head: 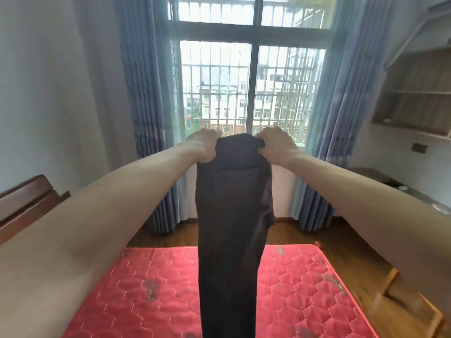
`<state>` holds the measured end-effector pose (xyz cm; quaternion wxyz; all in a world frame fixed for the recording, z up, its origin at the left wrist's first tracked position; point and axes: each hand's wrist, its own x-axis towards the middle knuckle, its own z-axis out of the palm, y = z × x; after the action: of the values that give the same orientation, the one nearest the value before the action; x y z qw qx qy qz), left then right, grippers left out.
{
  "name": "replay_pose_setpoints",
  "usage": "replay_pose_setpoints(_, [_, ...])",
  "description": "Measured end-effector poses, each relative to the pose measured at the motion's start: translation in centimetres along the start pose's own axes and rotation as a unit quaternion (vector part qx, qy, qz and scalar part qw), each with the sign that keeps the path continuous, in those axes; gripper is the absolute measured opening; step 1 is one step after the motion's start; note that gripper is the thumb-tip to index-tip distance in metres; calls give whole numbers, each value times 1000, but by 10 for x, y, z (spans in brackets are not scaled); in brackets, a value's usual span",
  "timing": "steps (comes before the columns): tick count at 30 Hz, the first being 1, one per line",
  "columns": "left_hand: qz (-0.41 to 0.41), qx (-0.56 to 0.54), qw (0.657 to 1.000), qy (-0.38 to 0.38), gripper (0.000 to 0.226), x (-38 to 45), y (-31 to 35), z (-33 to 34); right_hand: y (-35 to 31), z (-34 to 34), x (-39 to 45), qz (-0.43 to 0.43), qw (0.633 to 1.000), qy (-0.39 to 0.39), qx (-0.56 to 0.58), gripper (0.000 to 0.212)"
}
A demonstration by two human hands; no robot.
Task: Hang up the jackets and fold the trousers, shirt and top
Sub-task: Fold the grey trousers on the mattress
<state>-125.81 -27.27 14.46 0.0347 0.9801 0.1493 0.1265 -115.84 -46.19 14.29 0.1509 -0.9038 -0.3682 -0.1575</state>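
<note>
Gripping the dark trousers (234,215) at the waistband with left hand (203,147) and right hand (277,145), letting the legs hang straight below, seemingly aligned for folding.

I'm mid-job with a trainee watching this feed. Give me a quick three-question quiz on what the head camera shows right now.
1. True or false: both hands grip the top edge of the dark trousers.
2. What lies under the hanging trousers? A) a wooden table B) a red quilted mattress C) a blue rug
3. Fill in: behind the trousers stands a barred window flanked by ____ curtains.

Key
1. True: the left hand and right hand each pinch the waistband, held up in the air.
2. B
3. blue
</note>
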Motion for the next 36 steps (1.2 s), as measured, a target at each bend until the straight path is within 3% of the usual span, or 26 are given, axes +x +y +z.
replay_pose_setpoints(3, [34,38,988,147,29,7,4,-6,6,-19,10,-16,996,88,11,13])
replay_pose_setpoints(6, [68,71,967,233,34,1,11,-9,14,-34,8,-36,990,134,-4,18])
replay_pose_setpoints(9, [109,57,955,272,23,-18,18,-3,25,-35,-14,-46,988,148,-23,19])
replay_pose_setpoints(12, [149,12,953,264,16,-49,22,21,35,-18,-54,-38,989,144,-24,18])
replay_pose_setpoints(15, [187,2,960,209,23,-84,21,77,50,24,-111,-28,993,101,-47,17])
replay_pose_setpoints(18, [188,-10,972,142,19,-126,21,165,66,93,-176,-6,998,11,-58,20])
replay_pose_setpoints(23, [178,13,982,-53,29,-229,33,361,87,258,-308,-29,978,-177,-108,21])
replay_pose_setpoints(25, [170,-9,979,-116,40,-278,40,440,91,327,-368,-54,964,-231,-120,28])
replay_pose_setpoints(28, [148,-21,965,-214,48,-356,52,545,93,413,-457,-64,957,-251,-129,27])
replay_pose_setpoints(32, [121,-29,940,-316,58,-463,71,645,93,493,-578,-36,914,-393,-96,32])
replay_pose_setpoints(34, [118,-42,927,-352,56,-513,80,682,91,515,-631,-38,912,-401,-74,33])
replay_pose_setpoints(36, [119,-52,915,-382,50,-557,88,714,92,534,-679,-85,910,-399,-75,48])
